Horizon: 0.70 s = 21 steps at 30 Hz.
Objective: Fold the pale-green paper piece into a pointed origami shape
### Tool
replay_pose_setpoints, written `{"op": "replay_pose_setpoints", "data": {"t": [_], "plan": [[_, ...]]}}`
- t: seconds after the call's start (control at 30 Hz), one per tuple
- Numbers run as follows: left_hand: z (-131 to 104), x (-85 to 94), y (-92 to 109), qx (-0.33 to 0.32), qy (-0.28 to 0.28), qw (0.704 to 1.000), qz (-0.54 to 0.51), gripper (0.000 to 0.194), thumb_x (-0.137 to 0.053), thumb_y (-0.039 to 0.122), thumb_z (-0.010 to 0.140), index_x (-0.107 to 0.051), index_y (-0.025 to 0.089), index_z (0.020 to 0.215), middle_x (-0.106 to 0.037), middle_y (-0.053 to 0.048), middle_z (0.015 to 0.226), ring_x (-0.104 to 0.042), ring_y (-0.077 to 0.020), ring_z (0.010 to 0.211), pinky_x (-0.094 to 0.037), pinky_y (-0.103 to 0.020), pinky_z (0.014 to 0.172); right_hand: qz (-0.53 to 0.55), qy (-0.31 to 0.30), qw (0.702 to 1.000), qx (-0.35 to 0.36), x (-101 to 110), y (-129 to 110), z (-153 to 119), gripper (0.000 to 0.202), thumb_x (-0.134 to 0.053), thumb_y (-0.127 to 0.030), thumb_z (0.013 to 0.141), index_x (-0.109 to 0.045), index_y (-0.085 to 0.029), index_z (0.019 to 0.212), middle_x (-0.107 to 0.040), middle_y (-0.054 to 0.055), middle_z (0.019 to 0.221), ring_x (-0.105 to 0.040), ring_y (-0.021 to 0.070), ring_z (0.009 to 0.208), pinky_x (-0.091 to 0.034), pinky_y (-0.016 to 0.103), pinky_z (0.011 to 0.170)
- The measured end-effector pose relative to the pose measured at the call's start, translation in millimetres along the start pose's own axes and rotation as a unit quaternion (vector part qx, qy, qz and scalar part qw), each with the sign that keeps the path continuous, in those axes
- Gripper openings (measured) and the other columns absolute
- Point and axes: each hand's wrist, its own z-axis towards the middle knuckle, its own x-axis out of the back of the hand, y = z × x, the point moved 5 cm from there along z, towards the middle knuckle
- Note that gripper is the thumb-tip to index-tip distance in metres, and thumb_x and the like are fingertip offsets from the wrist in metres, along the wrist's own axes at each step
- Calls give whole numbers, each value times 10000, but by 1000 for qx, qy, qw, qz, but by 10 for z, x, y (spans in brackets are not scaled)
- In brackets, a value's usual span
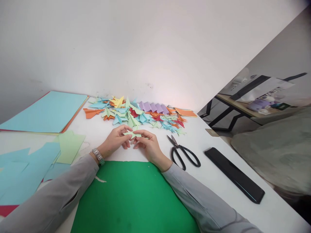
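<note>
Pale green folded paper (132, 133), pointed in outline, lies between the left hand (118, 137) and right hand (152, 147), each pinching one side above the counter (194, 136). Light, even fingertip pressure should keep its thin points crisp. Materials, in descending size: smooth white counter; flat, matte green sheet (136, 197); heap of sharp-angled folded papers (132, 120); metal-bladed scissors (179, 146) with black looped handles, blades parted.
</note>
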Motion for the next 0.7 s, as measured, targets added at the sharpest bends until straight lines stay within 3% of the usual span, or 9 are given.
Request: {"op": "replay_pose_setpoints", "data": {"t": [0.4,0.7], "plan": [[0,-8,27,-10,-9,1000,-12,274,-667,331,744,-537,178,930,-595,37,640,-596,-113,475,-483,-227,439,-19,22,1000,9,7,5,-3,230,-732,-189,640,-705,-181,869,-673,-11,639,-616,123,526,-492,228,448],[18,15,-36,8,-17,999,-26,225,-684,344,724,-598,159,819,-600,13,517,-588,-123,463,-472,-220,449,-30,27,999,16,30,22,14,165,-750,-219,640,-721,-178,797,-668,-1,608,-608,127,547,-503,228,455]]}}
